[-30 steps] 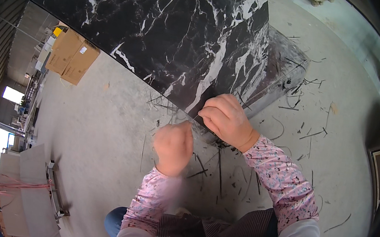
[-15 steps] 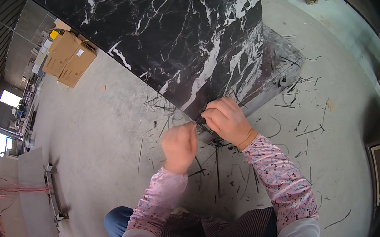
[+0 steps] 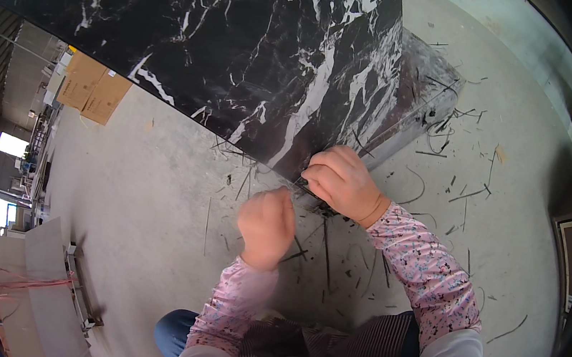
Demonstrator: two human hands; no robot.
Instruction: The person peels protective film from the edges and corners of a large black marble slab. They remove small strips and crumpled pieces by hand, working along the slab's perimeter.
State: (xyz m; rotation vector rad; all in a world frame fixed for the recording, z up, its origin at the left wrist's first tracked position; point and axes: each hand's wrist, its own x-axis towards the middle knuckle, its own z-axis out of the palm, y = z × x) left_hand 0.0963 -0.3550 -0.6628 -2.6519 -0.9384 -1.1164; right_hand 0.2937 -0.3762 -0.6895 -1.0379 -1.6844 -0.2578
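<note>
A large black panel with white marble veining [image 3: 243,64] fills the upper middle, its near corner pointing toward me. My right hand [image 3: 344,179] is closed at that corner, fingers curled together against the edge; what they pinch is hidden. Just left of it and slightly nearer me, my left hand [image 3: 266,225] is closed in a fist, thumb side up, a little off the corner. Anything inside it is too small or hidden to make out. Thin dark strips [image 3: 325,256] lie scattered on the floor below both hands.
Under the panel's right side, a clear-wrapped stack [image 3: 428,89] sticks out, with dark scraps on it. Cardboard boxes [image 3: 92,88] stand at the left. Grey boards tied with pink cord [image 3: 44,284] lean at lower left. Dark furniture [image 3: 571,238] lines the right.
My left hand has drawn slightly down and left, away from the corner. The right hand stays nearly in place. The panel and boxes appear shifted a little in view.
</note>
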